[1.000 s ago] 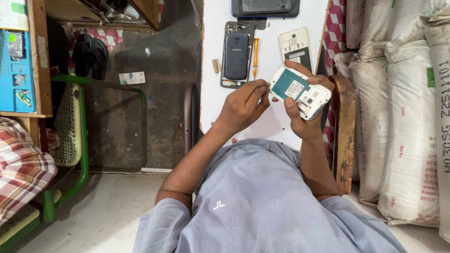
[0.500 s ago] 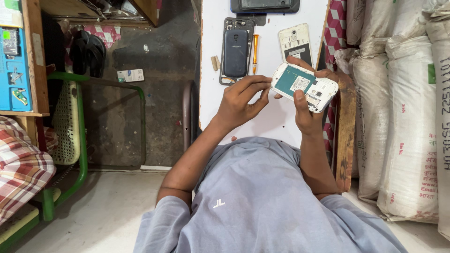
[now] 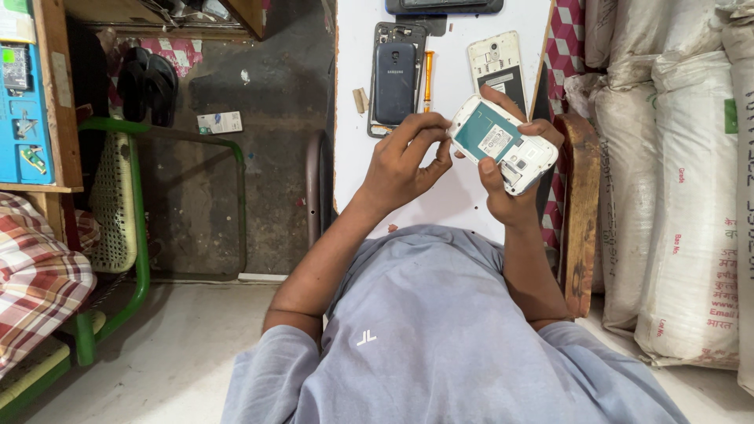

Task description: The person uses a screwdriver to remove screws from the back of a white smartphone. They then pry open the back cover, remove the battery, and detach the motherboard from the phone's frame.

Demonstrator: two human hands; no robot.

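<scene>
Nearest me, my grey shirt (image 3: 440,330) filled the bottom of the view, both forearms running up to approx 12 o'clock. My right hand (image 3: 510,196) was closed round the white phone (image 3: 503,145), back cover off, teal inner face up, thumb on its near edge and fingers wrapped behind; it sat over the white table (image 3: 463,208), off the surface. At the phone's 9 o'clock my left hand (image 3: 400,161) was mostly curled, thumb and fingertips pinched on the phone's corner; couldn't tell if they had any small part. I'd judge I was working that corner/edge w/ my fingertips. Next move prob. needed a steady right grip and a fine, light pinch. Farther off lay a dark phone (image 3: 395,74) at 11, an orange tool (image 3: 428,78) beside it, and a white back cover (image 3: 496,63) at 12.
</scene>
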